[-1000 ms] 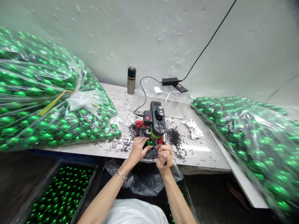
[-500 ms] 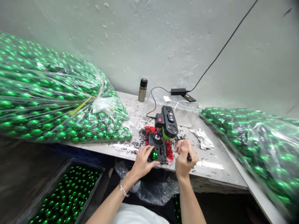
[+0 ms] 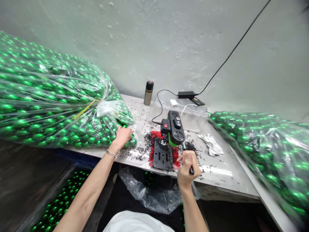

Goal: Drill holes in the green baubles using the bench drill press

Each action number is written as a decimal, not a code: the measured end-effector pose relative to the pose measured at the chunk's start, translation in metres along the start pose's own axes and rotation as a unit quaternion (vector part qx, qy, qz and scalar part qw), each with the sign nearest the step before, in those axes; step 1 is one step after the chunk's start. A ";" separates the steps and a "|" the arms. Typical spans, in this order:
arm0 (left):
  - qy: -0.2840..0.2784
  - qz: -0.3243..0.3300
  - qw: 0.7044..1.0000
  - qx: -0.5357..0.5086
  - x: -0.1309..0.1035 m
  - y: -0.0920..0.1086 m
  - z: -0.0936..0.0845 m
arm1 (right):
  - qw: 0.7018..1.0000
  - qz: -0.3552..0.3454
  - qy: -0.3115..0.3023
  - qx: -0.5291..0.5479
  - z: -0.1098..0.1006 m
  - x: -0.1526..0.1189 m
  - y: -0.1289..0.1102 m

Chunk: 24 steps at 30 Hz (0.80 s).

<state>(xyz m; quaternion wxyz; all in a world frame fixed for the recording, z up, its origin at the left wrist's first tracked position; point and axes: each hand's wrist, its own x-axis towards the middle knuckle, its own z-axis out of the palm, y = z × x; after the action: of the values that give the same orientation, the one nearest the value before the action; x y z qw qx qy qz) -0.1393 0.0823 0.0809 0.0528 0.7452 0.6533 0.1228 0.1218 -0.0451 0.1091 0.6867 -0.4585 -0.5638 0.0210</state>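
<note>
My right hand (image 3: 189,169) is closed round the black-gripped lever (image 3: 191,170) of a small black-and-green bench machine (image 3: 175,129). The machine stands on a slotted black base plate (image 3: 163,158), over a red mat (image 3: 154,135). Away to the left, my left hand (image 3: 123,136) is at an opening in a large clear plastic bag of shiny green balls (image 3: 72,119). Its fingertips are hidden at the bag, so I cannot tell what they hold. A bracelet (image 3: 111,153) circles the left wrist.
Small black pieces (image 3: 140,151) litter the white table. Behind stand a spray can (image 3: 148,93) and a power adapter (image 3: 186,94). White gloves (image 3: 211,145) and another ball bag (image 3: 272,154) lie right. A bin of green balls (image 3: 65,199) is below left; clear plastic (image 3: 159,198) hangs at the front edge.
My left hand has moved from the base plate left to the ball bag. The green ball beside it is gone from the plate. My right hand has come slightly lower and left, still gripping the lever.
</note>
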 end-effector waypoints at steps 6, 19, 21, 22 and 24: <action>-0.085 0.020 0.996 -0.011 -0.002 0.003 0.004 | 1.000 -0.003 0.007 0.005 0.000 -0.002 0.002; -0.089 -0.094 0.699 -0.704 -0.047 0.048 0.027 | 0.999 -0.038 -0.010 0.007 -0.002 -0.004 0.008; -0.110 -0.110 0.662 -0.733 -0.054 0.066 0.042 | 0.999 -0.044 -0.015 0.008 -0.002 -0.004 0.007; -0.121 -0.118 0.656 -0.736 -0.057 0.075 0.049 | 0.999 -0.046 -0.018 0.008 -0.002 -0.003 0.007; -0.134 -0.130 0.670 -0.719 -0.061 0.090 0.063 | 0.999 -0.045 -0.023 0.002 -0.003 -0.002 0.005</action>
<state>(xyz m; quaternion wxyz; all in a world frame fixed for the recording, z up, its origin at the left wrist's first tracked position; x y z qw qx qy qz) -0.0438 0.0149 0.0347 0.6742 0.3925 0.4396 0.4451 0.1256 -0.0451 0.1040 0.6747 -0.4308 -0.5993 0.0021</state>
